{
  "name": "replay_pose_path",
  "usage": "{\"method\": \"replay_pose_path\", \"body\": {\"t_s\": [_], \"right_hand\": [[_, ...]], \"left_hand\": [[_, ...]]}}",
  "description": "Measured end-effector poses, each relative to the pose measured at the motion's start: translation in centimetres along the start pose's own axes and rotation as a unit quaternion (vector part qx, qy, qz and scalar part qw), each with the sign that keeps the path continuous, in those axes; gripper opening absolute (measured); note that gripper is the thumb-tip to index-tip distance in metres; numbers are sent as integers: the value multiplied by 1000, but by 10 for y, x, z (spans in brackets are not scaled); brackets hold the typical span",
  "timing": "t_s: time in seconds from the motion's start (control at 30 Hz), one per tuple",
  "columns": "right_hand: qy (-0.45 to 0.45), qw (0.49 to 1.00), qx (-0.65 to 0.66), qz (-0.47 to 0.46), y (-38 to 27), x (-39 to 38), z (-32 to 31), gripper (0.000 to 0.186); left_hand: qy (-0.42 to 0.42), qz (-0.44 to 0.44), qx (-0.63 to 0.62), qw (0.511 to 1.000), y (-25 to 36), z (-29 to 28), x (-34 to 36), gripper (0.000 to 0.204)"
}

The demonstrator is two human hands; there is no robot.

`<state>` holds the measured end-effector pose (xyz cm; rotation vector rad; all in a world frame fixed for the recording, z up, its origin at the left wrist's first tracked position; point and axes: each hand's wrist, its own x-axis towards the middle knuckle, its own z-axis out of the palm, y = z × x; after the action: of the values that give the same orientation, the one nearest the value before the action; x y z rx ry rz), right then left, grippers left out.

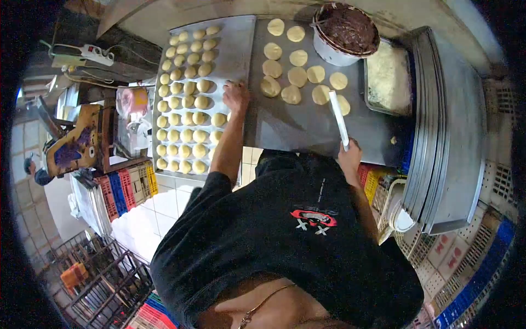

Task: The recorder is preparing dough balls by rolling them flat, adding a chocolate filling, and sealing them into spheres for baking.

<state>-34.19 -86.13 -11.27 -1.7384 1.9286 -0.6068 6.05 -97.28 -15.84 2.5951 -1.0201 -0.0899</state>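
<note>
My left hand (236, 95) is over the right part of a metal tray (233, 44) that carries rows of round dough balls (188, 102). Its fingers are curled in, and whatever they may hold is hidden. In my right hand (349, 154) is a long, flat white spatula (339, 118), gripped near its lower end. The spatula's tip lies close to the flattened dough rounds (321, 95) spread over a dark metal worktop (296, 129). One round (342, 105) sits partly behind the blade.
A white bucket (332, 49) of dark brown filling (346, 27) stands at the back. Beside it is a pan of pale crumbly material (388, 77). Upright metal trays (438, 126) are stacked at the right. Plastic crates (131, 186) and a metal rack (104, 268) occupy the left.
</note>
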Motion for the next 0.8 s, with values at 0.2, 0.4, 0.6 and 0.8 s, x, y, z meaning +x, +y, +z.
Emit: {"method": "replay_pose_path", "body": {"t_s": [0.2, 0.4, 0.6, 0.8], "right_hand": [[-26, 1000, 18, 2, 7, -23, -31, 21], [35, 999, 3, 42, 52, -55, -57, 19], [24, 1000, 3, -6, 47, -33, -58, 26], [-1, 974, -59, -216, 45, -7, -42, 33]], "left_hand": [[86, 113, -468, 872, -109, 32, 52, 24], [-54, 451, -264, 851, 79, -58, -121, 39], [-318, 598, -5, 736, 110, -29, -221, 83], [-140, 436, -155, 875, 60, -45, -237, 80]]}}
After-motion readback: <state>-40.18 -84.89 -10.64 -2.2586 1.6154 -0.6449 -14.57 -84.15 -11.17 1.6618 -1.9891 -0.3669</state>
